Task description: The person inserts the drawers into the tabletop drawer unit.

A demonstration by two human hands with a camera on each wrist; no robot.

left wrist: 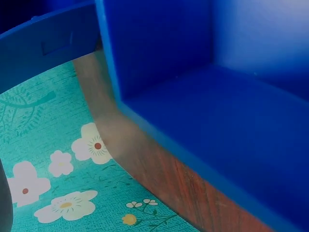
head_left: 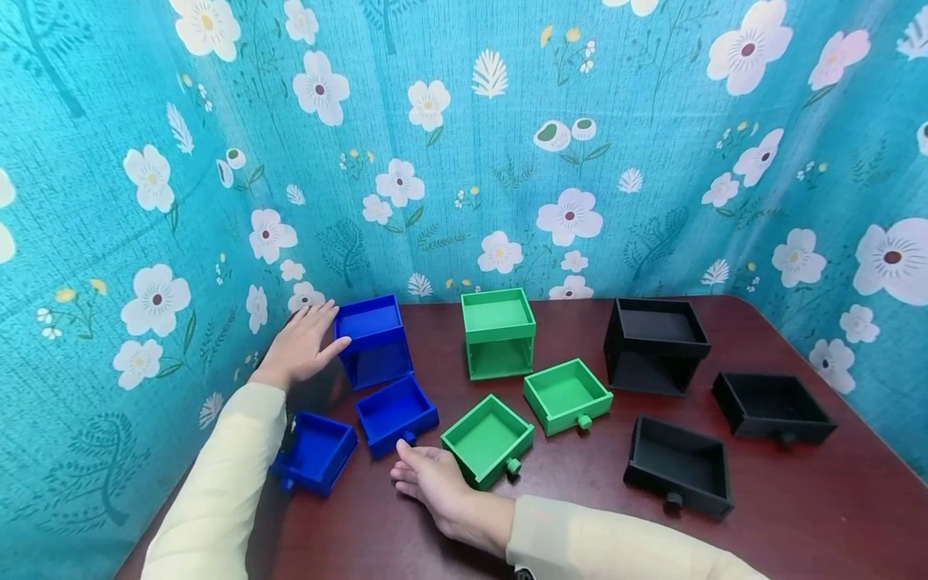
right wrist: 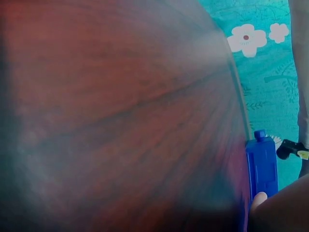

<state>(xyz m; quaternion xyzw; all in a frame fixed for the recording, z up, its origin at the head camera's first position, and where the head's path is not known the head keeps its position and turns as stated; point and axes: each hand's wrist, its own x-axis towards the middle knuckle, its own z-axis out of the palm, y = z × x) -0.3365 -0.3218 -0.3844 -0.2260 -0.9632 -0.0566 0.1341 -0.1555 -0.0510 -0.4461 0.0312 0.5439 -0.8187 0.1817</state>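
Note:
In the head view my left hand (head_left: pixel 299 346) rests against the left side of a blue cabinet frame (head_left: pixel 377 342), fingers extended and thumb at its front. The frame's open front fills much of the left wrist view as a blue shell (left wrist: pixel 227 125). My right hand (head_left: pixel 438 487) is just in front of a blue drawer (head_left: pixel 395 415), thumb close to its knob (head_left: pixel 409 438); whether they touch I cannot tell. That hand's fingers are loosely extended and hold nothing. A second blue drawer (head_left: pixel 315 451) lies below the left forearm, which partly hides it.
A green cabinet frame (head_left: pixel 499 332) and black cabinet frame (head_left: pixel 656 348) stand along the back. Two green drawers, one (head_left: pixel 487 439) beside my right hand, and two black drawers, one (head_left: pixel 679 466) farther right, lie on the brown table (head_left: pixel 573 475). A floral curtain (head_left: pixel 464 161) encloses it.

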